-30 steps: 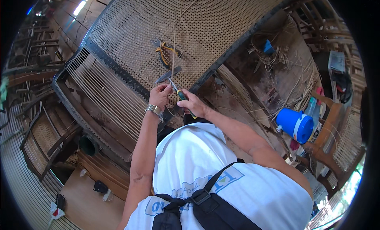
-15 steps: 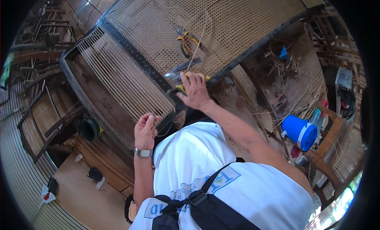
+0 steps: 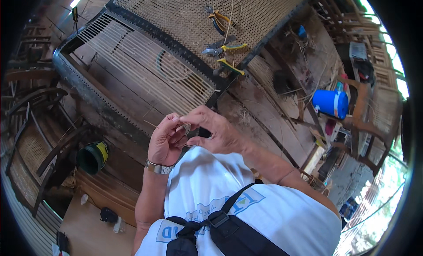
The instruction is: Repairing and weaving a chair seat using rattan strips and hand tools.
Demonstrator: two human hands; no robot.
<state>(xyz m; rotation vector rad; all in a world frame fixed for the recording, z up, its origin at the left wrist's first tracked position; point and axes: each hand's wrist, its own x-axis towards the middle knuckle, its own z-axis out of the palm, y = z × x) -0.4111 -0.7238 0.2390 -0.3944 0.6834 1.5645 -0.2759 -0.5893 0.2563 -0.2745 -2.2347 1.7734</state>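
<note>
My left hand [image 3: 165, 140] is closed in a pinch on a thin cane strand [image 3: 151, 124], whose end sticks out past the fingers. My right hand [image 3: 217, 132] meets it at the fingertips, its fingers curled at the same strand; the exact grip is partly hidden. Both hands are in front of my shirt, just nearer than the frame's stretched cane rows [image 3: 145, 58]. Beyond them, on the woven cane panel [image 3: 167, 18], lie pliers with black and orange handles [image 3: 219, 20], a yellow-handled cutter [image 3: 224, 49] and another yellow-handled tool [image 3: 231, 67].
The dark wooden frame [image 3: 103, 104] spans the area ahead. Left are a cane-seated chair [image 3: 33, 128] and a dark green bucket [image 3: 91, 158]. A blue water jug [image 3: 330, 103] stands right beside a wooden chair frame [image 3: 363, 124]. Loose cane strips [image 3: 269, 88] litter the floor.
My right hand has left the yellow-handled tool on the panel and come back to my left hand. The view has shifted, and the tools now lie uncovered.
</note>
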